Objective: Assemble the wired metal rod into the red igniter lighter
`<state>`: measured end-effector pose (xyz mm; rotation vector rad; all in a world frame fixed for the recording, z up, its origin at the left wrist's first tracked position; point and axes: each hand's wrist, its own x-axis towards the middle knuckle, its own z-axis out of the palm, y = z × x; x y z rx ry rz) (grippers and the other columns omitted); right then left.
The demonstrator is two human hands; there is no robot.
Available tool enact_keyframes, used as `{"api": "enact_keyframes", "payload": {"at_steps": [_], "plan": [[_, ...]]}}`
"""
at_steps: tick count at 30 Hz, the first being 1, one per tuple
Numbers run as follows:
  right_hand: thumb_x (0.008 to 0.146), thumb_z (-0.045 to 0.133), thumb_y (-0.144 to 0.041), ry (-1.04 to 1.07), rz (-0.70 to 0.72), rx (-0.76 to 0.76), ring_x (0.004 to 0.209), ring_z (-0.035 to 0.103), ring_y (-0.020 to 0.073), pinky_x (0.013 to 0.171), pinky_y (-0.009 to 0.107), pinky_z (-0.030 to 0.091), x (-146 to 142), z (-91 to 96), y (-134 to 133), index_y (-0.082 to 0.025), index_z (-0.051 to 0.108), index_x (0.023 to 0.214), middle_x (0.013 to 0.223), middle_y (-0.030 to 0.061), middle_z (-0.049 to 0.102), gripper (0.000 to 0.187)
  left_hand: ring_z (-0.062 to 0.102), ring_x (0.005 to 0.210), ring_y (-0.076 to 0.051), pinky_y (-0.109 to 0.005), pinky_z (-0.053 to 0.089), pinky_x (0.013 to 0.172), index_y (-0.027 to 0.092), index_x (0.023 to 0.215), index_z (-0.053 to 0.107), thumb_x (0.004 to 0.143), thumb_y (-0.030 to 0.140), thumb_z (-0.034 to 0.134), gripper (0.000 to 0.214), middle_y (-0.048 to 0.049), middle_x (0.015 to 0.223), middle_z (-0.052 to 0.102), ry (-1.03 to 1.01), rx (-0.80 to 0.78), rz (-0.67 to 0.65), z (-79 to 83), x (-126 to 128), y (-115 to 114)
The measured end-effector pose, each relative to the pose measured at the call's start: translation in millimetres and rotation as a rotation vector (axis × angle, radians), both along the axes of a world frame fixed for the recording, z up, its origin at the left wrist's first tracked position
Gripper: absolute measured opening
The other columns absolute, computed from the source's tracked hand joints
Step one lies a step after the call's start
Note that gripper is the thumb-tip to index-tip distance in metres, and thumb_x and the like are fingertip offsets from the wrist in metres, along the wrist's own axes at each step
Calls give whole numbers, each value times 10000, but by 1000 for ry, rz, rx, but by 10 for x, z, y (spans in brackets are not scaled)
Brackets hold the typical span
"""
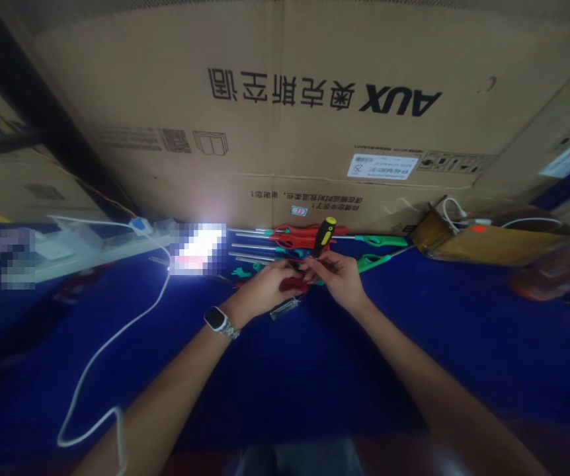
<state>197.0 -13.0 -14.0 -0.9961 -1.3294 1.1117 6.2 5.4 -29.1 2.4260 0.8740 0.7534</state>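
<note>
My right hand (340,276) is closed round a screwdriver with a black and yellow handle (323,237), which sticks up and away from me. My left hand (267,287), with a watch on its wrist, is closed on a red object (295,284) that I cannot make out clearly; its fingertips meet the right hand's. Both hands hover over a blue-covered table (444,350). Just behind them lie several tools with red and green handles (309,233) and steel shafts. A small clear-handled tool (285,307) lies below my left hand.
A large cardboard box (285,112) printed AUX stands upright at the table's far edge. A white cable (111,344) loops across the left side towards a power strip (86,241). A brown pouch (468,241) with white cables lies at the right, an orange object (557,274) beyond it.
</note>
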Motion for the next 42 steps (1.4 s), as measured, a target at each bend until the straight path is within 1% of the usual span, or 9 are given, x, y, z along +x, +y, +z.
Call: {"api": "enact_keyframes", "payload": {"at_steps": [6, 9, 11, 14, 21, 29, 33, 38, 42], "plan": [[715, 820, -527, 50, -30, 10, 552, 680, 135, 540, 263, 603, 47, 37, 12, -185, 659, 730, 776, 52, 777, 378, 659, 1037, -225, -395, 536, 942, 218, 1055, 702, 851, 229, 754, 210, -61, 1104, 703, -21, 25, 39, 55, 14, -28], [728, 808, -530, 26, -37, 15, 562, 679, 139, 548, 269, 604, 64, 42, 15, -181, 673, 733, 756, 54, 768, 374, 654, 1009, -209, -371, 537, 911, 213, 968, 702, 879, 171, 707, 99, -49, 1046, 695, -59, 56, 52, 59, 38, -40], [730, 800, -542, 8, -46, 14, 570, 680, 144, 551, 273, 603, 74, 36, 14, -181, 676, 738, 752, 55, 764, 382, 646, 1007, -207, -368, 530, 913, 208, 930, 697, 888, 124, 675, 97, -43, 1017, 690, -64, 90, 51, 60, 63, -47], [724, 798, -558, -5, -53, 2, 560, 674, 140, 545, 272, 600, 89, 14, 4, -183, 650, 731, 764, 57, 766, 403, 640, 986, -206, -366, 527, 904, 202, 926, 698, 889, 109, 665, 104, -45, 1010, 689, -56, 123, 37, 61, 102, -51], [720, 798, -556, -13, -19, -17, 531, 656, 133, 531, 271, 601, 75, -66, -14, -184, 639, 732, 660, 12, 706, 405, 622, 937, -204, -355, 524, 852, 195, 889, 673, 923, 127, 620, 93, -41, 946, 649, 1, 148, 40, 57, 126, -18], [685, 816, -579, 17, -32, -44, 594, 683, 154, 584, 303, 624, 103, -106, 25, -183, 652, 772, 712, 27, 717, 437, 602, 922, -201, -338, 504, 843, 186, 901, 655, 943, 158, 612, 66, -37, 914, 644, 60, 174, -47, 85, 64, 47], [677, 822, -586, 40, -35, -29, 614, 686, 159, 587, 313, 623, 98, -92, 9, -188, 662, 825, 766, 40, 734, 454, 607, 913, -193, -320, 506, 820, 184, 901, 655, 933, 163, 634, 44, -36, 914, 648, -2, 152, -29, 59, 48, 58], [696, 814, -573, 23, -22, -28, 589, 681, 160, 617, 329, 625, 60, -114, -22, -187, 648, 755, 728, 38, 727, 424, 615, 924, -187, -319, 509, 822, 189, 917, 660, 939, 174, 632, 39, -32, 925, 658, -72, 146, -33, 24, 52, 52], [704, 803, -572, -4, -25, -29, 570, 674, 152, 604, 312, 616, 57, -122, -28, -187, 640, 762, 697, 28, 718, 422, 628, 896, -182, -316, 509, 801, 185, 918, 681, 931, 194, 651, 34, -35, 906, 675, -129, 139, 9, 70, -16, 84]]}}
